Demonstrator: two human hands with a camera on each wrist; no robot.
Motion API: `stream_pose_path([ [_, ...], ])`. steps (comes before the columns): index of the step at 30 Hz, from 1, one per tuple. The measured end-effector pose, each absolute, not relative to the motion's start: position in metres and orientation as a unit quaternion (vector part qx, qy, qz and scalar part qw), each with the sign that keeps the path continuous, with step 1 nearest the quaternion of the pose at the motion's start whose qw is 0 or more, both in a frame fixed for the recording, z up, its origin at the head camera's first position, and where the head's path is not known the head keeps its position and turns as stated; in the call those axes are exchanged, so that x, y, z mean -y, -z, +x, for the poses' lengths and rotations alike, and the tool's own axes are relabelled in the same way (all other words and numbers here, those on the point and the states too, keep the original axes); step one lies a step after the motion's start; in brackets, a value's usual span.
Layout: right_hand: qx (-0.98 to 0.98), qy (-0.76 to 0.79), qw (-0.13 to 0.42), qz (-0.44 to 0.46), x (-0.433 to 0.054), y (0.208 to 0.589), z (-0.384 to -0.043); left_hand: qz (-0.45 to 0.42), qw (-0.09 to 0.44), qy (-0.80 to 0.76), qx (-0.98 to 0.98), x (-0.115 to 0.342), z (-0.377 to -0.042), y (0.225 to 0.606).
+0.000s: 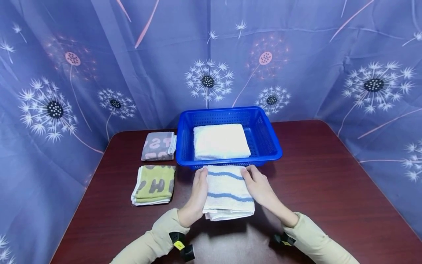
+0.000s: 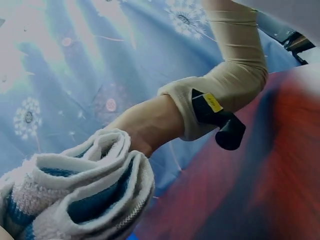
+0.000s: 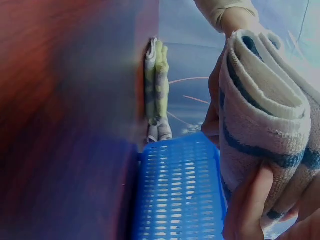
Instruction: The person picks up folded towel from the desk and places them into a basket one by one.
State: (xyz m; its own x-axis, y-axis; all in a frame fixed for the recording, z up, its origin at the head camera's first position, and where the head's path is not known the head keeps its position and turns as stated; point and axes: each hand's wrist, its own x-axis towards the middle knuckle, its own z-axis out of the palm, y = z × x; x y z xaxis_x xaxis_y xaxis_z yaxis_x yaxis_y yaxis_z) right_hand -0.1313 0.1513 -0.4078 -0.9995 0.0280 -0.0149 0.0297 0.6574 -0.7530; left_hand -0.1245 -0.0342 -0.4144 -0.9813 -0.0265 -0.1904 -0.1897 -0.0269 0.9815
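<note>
Both arms wear long beige sleeves with ribbed cuffs ending just behind each wrist. The left hand (image 1: pixel 197 196) and right hand (image 1: pixel 262 189) are bare. Under the left cuff sits a black strap-mounted device (image 1: pixel 180 245) bearing a small yellow label. Under the right cuff sits a matching black device (image 1: pixel 283 239), yellow mark partly visible.

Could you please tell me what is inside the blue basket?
A folded white towel lies inside the blue basket. Anything beneath that towel is covered and cannot be seen.
</note>
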Motion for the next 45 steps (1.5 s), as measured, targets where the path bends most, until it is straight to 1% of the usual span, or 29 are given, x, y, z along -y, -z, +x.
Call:
stream_pose_path([
  [9,-0.905,0.425,-0.014,-0.002,-0.149,0.394,-0.137,-0.088,0.102,-0.733,-0.667,0.041,-0.127,0.397],
  [14,-0.902,0.432,-0.006,-0.001,-0.149,0.387,-0.143,-0.073,0.119,-0.754,-0.642,0.043,-0.130,0.389],
  [20,-0.900,0.437,-0.008,-0.009,-0.151,0.377,-0.152,-0.064,0.153,-0.786,-0.595,0.044,-0.141,0.377],
  [25,-0.899,0.438,-0.006,-0.015,-0.151,0.369,-0.160,-0.052,0.169,-0.798,-0.576,0.046,-0.151,0.370],
  [31,-0.899,0.437,-0.016,-0.010,-0.152,0.366,-0.172,-0.043,0.171,-0.798,-0.577,0.047,-0.165,0.365],
  [39,-0.897,0.443,-0.007,0.002,-0.155,0.362,-0.187,-0.052,0.170,-0.780,-0.600,0.044,-0.184,0.362],
  [45,-0.901,0.433,-0.005,-0.007,-0.156,0.355,-0.202,-0.057,0.162,-0.772,-0.612,0.042,-0.202,0.357],
])
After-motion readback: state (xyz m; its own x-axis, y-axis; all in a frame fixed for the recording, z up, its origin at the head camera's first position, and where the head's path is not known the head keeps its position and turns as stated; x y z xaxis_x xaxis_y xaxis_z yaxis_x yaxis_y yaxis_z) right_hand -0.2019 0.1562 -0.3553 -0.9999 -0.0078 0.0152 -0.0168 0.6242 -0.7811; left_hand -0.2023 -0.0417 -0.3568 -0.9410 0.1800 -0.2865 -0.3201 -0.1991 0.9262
